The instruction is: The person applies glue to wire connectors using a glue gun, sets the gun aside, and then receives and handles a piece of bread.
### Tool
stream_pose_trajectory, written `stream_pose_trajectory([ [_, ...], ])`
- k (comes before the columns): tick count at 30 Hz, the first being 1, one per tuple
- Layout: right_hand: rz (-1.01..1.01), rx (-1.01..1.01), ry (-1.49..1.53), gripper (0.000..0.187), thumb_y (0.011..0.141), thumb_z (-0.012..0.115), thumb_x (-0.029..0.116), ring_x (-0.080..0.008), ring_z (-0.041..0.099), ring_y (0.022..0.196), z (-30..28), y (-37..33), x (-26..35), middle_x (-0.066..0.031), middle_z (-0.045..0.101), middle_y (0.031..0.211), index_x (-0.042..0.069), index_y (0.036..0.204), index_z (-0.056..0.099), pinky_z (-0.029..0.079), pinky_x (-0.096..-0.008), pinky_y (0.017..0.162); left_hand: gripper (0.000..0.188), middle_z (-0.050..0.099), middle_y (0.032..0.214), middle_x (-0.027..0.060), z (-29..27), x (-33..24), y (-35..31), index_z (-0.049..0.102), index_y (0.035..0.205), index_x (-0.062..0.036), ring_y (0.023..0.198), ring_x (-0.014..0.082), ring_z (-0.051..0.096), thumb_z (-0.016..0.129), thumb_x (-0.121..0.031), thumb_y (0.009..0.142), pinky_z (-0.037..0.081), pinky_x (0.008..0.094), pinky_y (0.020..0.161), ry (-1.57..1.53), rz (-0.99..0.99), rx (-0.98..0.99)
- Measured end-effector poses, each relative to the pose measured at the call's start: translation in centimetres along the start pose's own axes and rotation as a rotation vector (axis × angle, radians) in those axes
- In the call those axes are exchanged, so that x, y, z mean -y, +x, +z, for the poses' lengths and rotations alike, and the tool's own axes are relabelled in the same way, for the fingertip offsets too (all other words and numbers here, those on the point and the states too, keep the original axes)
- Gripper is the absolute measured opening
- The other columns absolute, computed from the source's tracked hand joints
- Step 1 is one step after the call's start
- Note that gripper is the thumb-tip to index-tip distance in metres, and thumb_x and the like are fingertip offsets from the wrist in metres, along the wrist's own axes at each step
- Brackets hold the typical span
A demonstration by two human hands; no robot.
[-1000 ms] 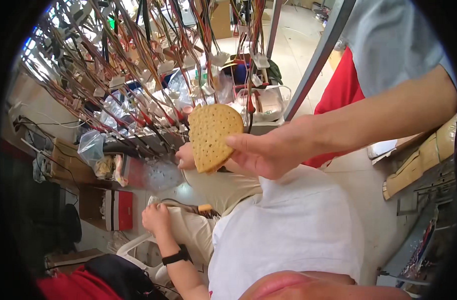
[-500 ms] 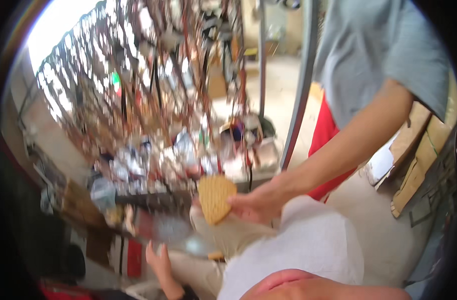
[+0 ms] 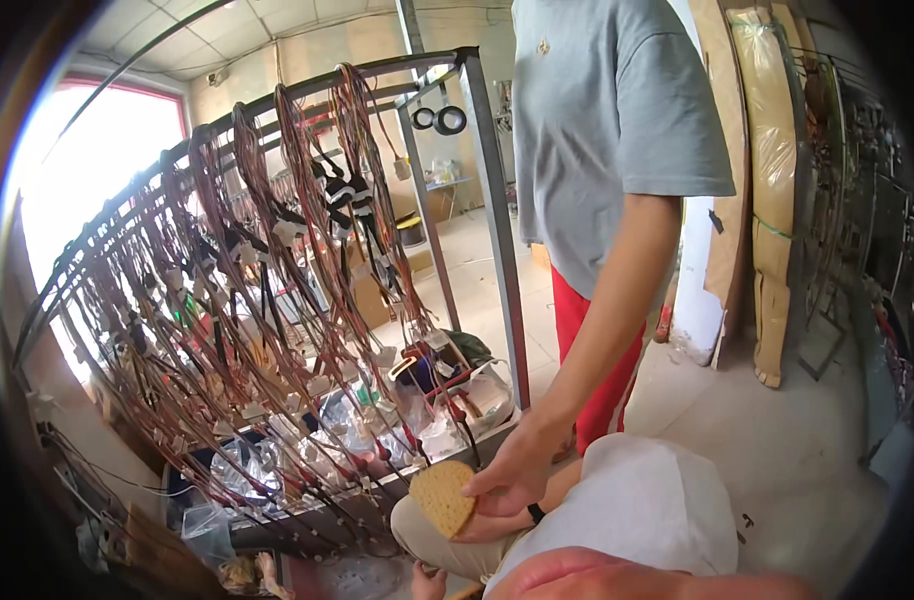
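Another person's hand [image 3: 514,468] holds a flat, tan, rounded piece [image 3: 443,497] with a pitted surface, possibly a sponge or a slice of bread. It is above my lap, near my beige trouser knee. My right hand [image 3: 492,528], below a black wristband [image 3: 535,513], is right behind and under the piece. Its fingers are mostly hidden, so whether it grips the piece does not show. At the lower edge my left hand [image 3: 429,582] is partly cut off, with thumb and fingers apart and nothing seen in it.
A metal rack [image 3: 492,220] hung with bundles of wire harnesses [image 3: 262,280] fills the left. Plastic bags [image 3: 247,470] and loose parts lie in its base. The person in a grey shirt [image 3: 597,130] stands in front of me. Wrapped boards [image 3: 774,200] lean at right.
The view has swung and sharpened, showing more of the rack and the standing person. The tan piece remains in that person's hand. My right wrist and its band now show beside it.
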State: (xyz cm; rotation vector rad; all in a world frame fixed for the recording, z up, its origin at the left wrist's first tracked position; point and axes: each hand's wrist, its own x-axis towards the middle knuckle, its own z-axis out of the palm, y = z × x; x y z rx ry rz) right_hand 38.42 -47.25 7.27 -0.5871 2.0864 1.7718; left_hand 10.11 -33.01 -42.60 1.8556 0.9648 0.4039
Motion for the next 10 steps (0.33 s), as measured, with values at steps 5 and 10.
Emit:
stream_pose_trajectory([
  [5,-0.085,0.036,-0.013,0.029,0.085,0.066,-0.002,-0.0120,0.058,0.100,-1.0,2.4,-0.2,-0.0038,0.058,0.108,0.002,0.112,0.059,0.053,-0.0288,0.085,0.064,0.058,0.126,0.0227,-0.6,-0.8,0.5,0.042,0.140,-0.0076,0.117,0.0367,0.057,0.069,-0.032,0.088,0.046,0.0446,0.095,0.022,-0.056,0.000],
  [10,-0.140,0.128,-0.305,0.034,0.089,0.062,0.001,-0.0134,0.059,0.103,-3.1,4.6,1.2,-0.0052,0.058,0.117,0.005,0.122,0.054,0.047,-0.0275,0.094,0.063,0.052,0.135,0.0230,-2.2,-4.7,-0.4,0.048,0.137,-0.0072,0.126,0.0377,0.050,0.072,-0.031,0.083,0.040,0.0454,0.102,0.046,-0.149,0.018],
])
